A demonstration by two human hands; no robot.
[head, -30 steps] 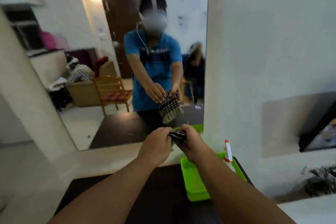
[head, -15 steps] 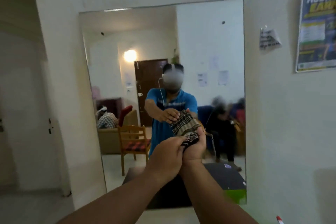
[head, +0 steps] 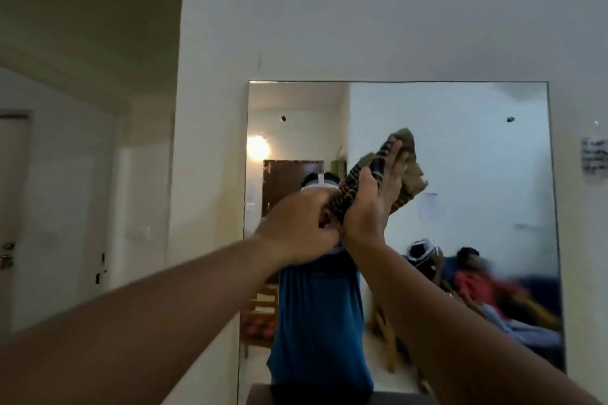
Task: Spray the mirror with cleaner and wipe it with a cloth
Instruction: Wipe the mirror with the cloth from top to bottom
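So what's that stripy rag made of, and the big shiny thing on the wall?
The rag looks like soft woven fabric, probably cotton: it crumples and shows a checked weave. The mirror looks like smooth glass, since it reflects the room clearly.

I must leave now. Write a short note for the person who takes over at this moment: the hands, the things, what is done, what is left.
Left hand: closed on the lower end of the checked cloth.
Right hand: holds the cloth raised in front of the mirror, upper middle.
Spray bottle: not in view.
Done: cloth in hand; whether the mirror was sprayed cannot be told.
Left: wipe the mirror.
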